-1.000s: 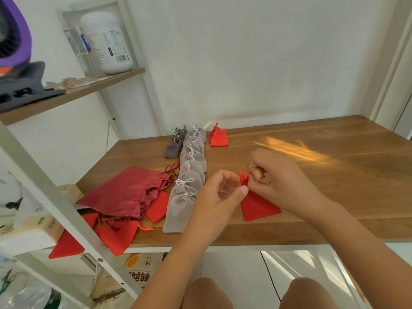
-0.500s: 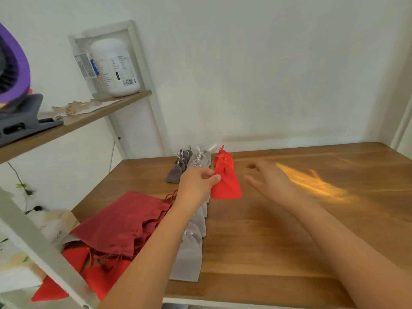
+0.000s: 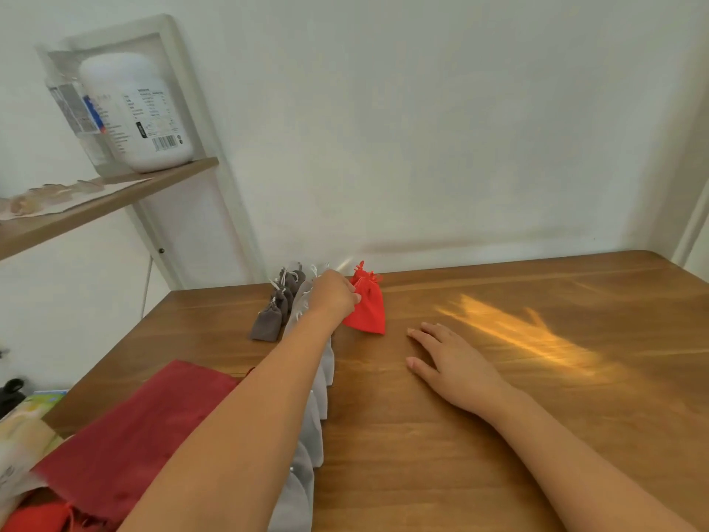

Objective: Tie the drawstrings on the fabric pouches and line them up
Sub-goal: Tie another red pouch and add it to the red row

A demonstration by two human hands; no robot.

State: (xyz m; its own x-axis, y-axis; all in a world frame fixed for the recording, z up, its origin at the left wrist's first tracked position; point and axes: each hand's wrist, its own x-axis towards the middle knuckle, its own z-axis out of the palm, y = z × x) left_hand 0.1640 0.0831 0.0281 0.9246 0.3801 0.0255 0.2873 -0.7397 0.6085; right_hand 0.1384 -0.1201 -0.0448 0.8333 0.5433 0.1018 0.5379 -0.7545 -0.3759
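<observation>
A bright red pouch with its drawstring knotted lies at the far end of the wooden table, to the right of a long row of light grey tied pouches. My left hand is stretched out over the grey row and pinches the red pouch's left edge with curled fingers. My right hand rests flat on the table, fingers straight and holding nothing, a short way to the right of the red pouch. Whether a second red pouch lies behind the first I cannot tell.
Dark grey tied pouches form a short row left of the light grey one. A large dark red cloth and loose red pouches lie at the table's near left corner. A shelf with a white bottle stands at the left.
My left hand carried the red pouch from the near table edge to the far end and set it down beside the grey row. My right hand let go and came to rest flat on the table.
</observation>
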